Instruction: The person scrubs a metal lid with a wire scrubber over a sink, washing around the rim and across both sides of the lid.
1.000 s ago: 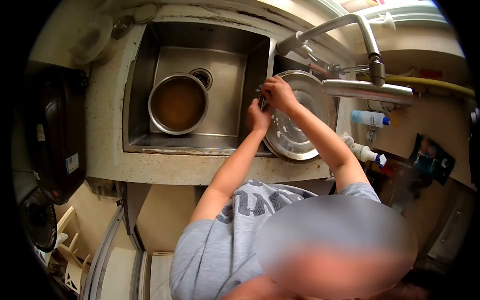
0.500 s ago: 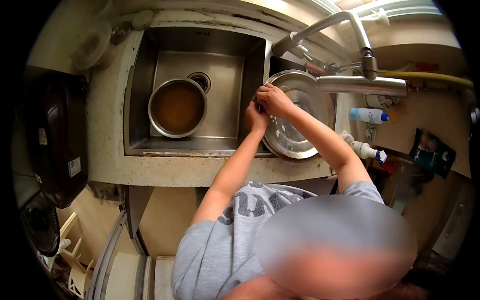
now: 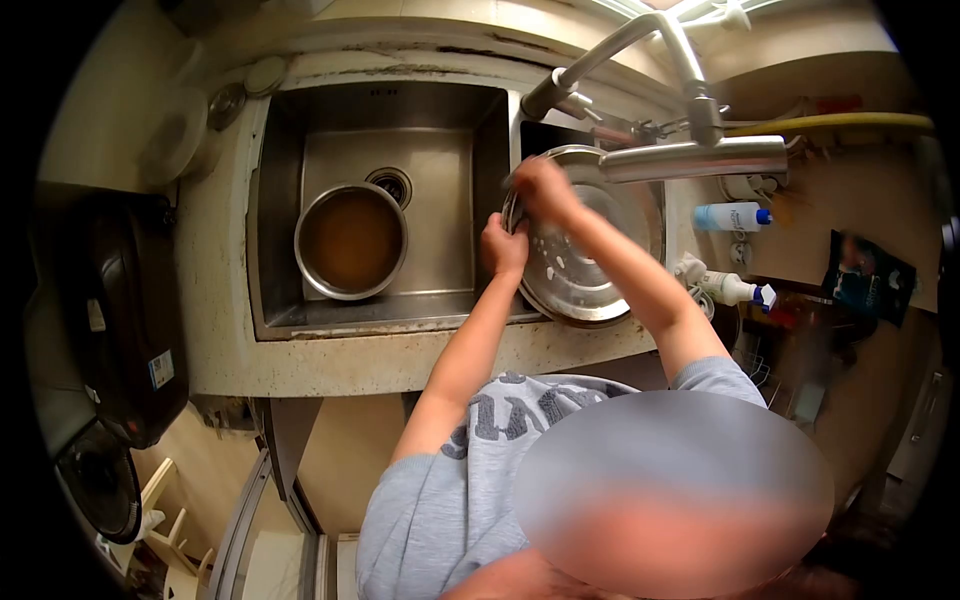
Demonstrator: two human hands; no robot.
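Note:
Over the left rim of a wide steel basin [image 3: 598, 296], my left hand [image 3: 504, 246] is closed on something too small to make out. Just above and to the right of it is my right hand [image 3: 545, 190], raised over the same rim; motion smears its fingers, so what it holds does not show. Several small white pieces [image 3: 548, 256] lie in the basin. In the steel sink [image 3: 435, 245], left of my hands, stands a round pot [image 3: 352, 240] of brownish liquid, beside the drain [image 3: 388, 187].
A steel faucet [image 3: 695, 160] arches over the basin from behind. To the right lie a white-and-blue bottle [image 3: 730, 216], a spray bottle [image 3: 730, 288] and a dark packet [image 3: 868, 280]. A dark appliance [image 3: 125, 320] stands at the far left.
My hands have moved apart, the right one lifting slightly and blurring. The view has shifted, so the sink and pot appear a little lower.

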